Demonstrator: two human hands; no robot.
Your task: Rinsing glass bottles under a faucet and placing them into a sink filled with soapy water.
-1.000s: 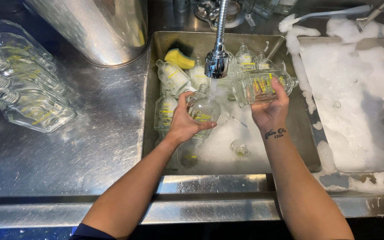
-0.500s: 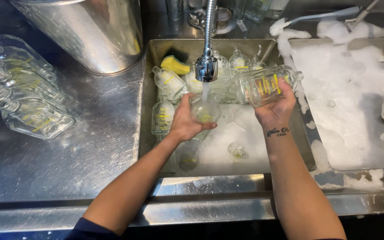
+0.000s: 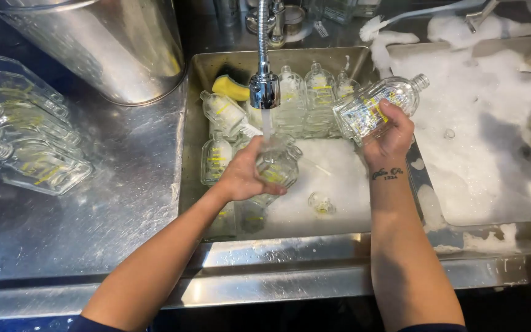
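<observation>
Nearest, well below the faucet head (image 3: 264,91): the steel front rim of the sink (image 3: 278,243), wet and flecked with foam, both forearms crossing it.

Straight under the faucet head, the left hand (image 3: 245,178), closed around a clear flat bottle (image 3: 278,165) with yellow print. Still held in the water stream (image 3: 267,123), much as half a second ago, only turned a little in the grip. Rinsing of this one apparently still under way.

Below and right of the faucet head, a small clear glass piece (image 3: 321,203) lying on the foam in the sink bottom.

Right of the faucet head, the right hand (image 3: 388,138), gripping a second clear bottle (image 3: 373,107) by its base. Now lifted higher and farther from the stream than a moment back, tilted with the neck up and away toward the foam-filled basin (image 3: 480,123) on the right. No longer level beside the spout, so seemingly held aside while the other takes the water.

Far left of the faucet head, on the wet desk (image 3: 93,233), a stack of bottles on their sides (image 3: 29,141), untouched.

Just behind the faucet head, a row of bottles (image 3: 305,98) leaning on the sink's back wall; to its left, a yellow sponge (image 3: 230,88).

Farther up and left, a large steel pot (image 3: 106,43). Farthest, up and right, a white brush (image 3: 394,21) by the foam.
</observation>
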